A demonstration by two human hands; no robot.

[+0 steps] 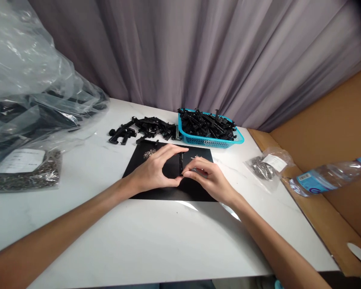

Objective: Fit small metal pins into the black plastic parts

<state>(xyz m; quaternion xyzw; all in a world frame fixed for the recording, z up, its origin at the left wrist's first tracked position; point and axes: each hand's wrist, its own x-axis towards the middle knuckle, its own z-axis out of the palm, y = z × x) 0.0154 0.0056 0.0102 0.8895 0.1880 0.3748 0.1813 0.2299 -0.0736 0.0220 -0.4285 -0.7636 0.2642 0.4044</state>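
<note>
Over a black mat [150, 192] on the white table [156, 241], my left hand [156, 170] pinches a slim black plastic part [181, 162] upright between thumb and forefinger. My right hand [209, 178] is closed beside it, its fingertips pressed to the lower end of the same part with something small and shiny I cannot make out. Small metal springs lie in little heaps on the mat, one [149, 153] behind my left hand and another [197, 159] behind my right.
A blue basket [204, 140] full of black parts stands behind the mat, with a loose pile of black parts [144, 128] to its left. A bag of metal pieces [263, 167], a water bottle [327, 176] on cardboard, and large plastic bags [27, 100] lie around.
</note>
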